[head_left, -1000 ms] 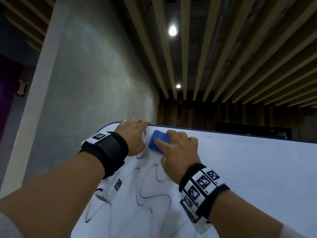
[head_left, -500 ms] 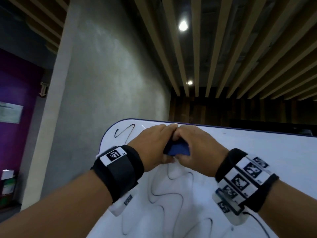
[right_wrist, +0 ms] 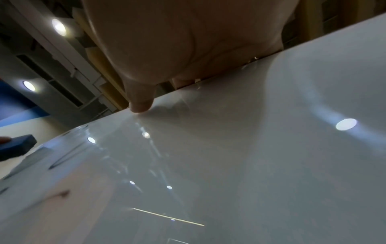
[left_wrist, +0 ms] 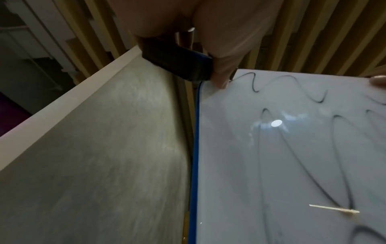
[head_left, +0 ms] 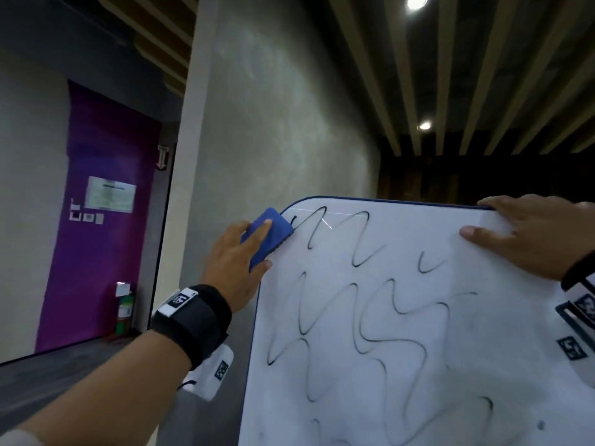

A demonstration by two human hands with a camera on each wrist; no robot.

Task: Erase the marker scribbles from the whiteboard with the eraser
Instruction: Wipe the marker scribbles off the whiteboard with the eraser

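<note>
A white whiteboard (head_left: 483,333) with a blue rim fills the lower right of the head view, covered in black wavy marker scribbles (head_left: 363,313). My left hand (head_left: 238,262) grips the blue eraser (head_left: 269,238) at the board's top left corner, beside the first scribble. The left wrist view shows the eraser (left_wrist: 179,62) dark under my fingers, at the blue rim (left_wrist: 195,148). My right hand (head_left: 528,236) holds the board's top edge at the right, its thumb on the front face and its fingers over the rim. In the right wrist view the thumb (right_wrist: 140,99) touches the glossy surface (right_wrist: 250,165).
A grey concrete wall (head_left: 273,123) stands just left of and behind the board. Further left is a purple wall (head_left: 106,156) with posted sheets, and a fire extinguisher (head_left: 124,313) on the floor. Wooden ceiling slats with spot lights run overhead.
The eraser has passed from between both hands into my left hand and moved to the board's top left corner. My right hand has shifted right to hold the top edge.
</note>
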